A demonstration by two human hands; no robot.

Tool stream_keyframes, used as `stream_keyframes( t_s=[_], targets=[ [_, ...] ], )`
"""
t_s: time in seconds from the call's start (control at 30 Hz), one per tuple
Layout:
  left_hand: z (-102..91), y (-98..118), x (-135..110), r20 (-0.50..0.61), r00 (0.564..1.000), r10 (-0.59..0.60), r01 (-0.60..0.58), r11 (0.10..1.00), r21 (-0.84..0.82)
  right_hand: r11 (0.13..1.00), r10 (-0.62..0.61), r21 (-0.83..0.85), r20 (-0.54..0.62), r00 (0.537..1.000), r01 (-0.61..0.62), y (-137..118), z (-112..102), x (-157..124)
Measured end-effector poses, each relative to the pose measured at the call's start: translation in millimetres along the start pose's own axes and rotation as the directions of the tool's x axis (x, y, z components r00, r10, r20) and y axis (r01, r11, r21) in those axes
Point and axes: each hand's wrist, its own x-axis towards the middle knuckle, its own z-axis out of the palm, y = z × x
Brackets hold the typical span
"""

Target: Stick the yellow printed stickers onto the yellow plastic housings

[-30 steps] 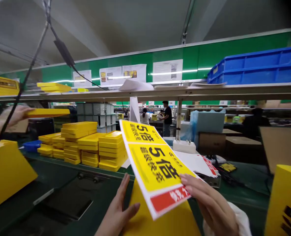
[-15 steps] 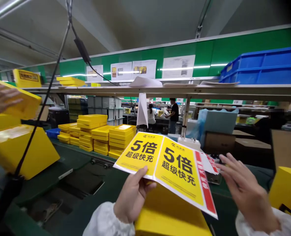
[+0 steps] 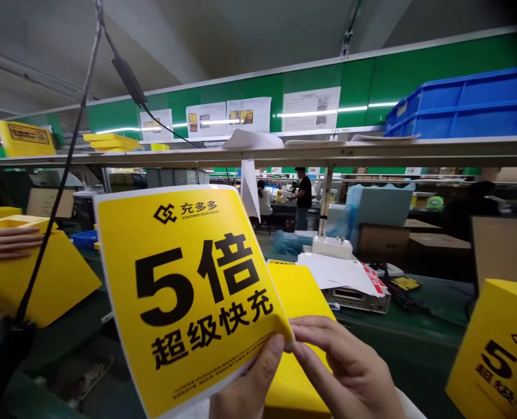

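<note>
Head view: sheet is held up to the left of and above the hands, its printed face toward the viewer. Material thin and flexible, with a faint sheen; outline rectangular, corners rounded, white border around a yellow panel bearing bold black print. Left hand is clamped on the lower right edge, thumb flat on the print; its remaining fingers are hidden behind. Right hand pinches the same corner between finger and thumb, so the hands are together at that point. The edge there bends slightly.

Directly beyond the hands, a box, smooth, yellow and flat-faced, is partly covered by the sheet and both hands. Right of the hands, a printed box, angular and yellow, carries similar black lettering. Past the right hand, on the dark green surface, white papers with red edges lie over a metal instrument. Far left of the hands, a co-worker's hand lies flat against a wedge-shaped yellow case; a black cord crosses in front. Above the hands, a shelf bears a ribbed blue bin.
</note>
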Motion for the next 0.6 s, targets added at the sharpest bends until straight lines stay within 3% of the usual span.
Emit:
stream_keyframes(
  t_s=[0.1, 0.2, 0.3, 0.47, 0.6],
  targets=[
    [-3.5, 5.0, 2.9, 0.064, 0.995, -0.081, 0.083, 0.996, -0.040, 0.933, 0.228, 0.284, 0.008, 0.974, -0.221, -6.3, 5.9, 2.7],
    [-6.3, 8.2, 5.7, 0.116, 0.983, -0.142, 0.154, 0.983, -0.096, 0.895, 0.294, 0.330, 0.073, 0.953, -0.301, -8.7, 7.9, 5.5],
    [-9.9, 6.8, 10.1, 0.152, 0.972, -0.179, 0.201, 0.969, -0.142, 0.938, 0.247, 0.222, 0.110, 0.963, -0.266, -6.0, 7.7, 8.2],
    [-16.9, 3.2, 18.9, 0.173, 0.922, -0.346, 0.382, 0.884, -0.268, 0.995, 0.094, 0.011, 0.058, 0.994, -0.095, 2.7, 11.0, 13.2],
    [-22.4, 2.1, 22.9, 0.199, 0.897, -0.394, 0.439, 0.848, -0.296, 0.999, 0.039, 0.012, 0.043, 0.998, -0.039, 7.2, 16.2, 16.5]
  ],
)
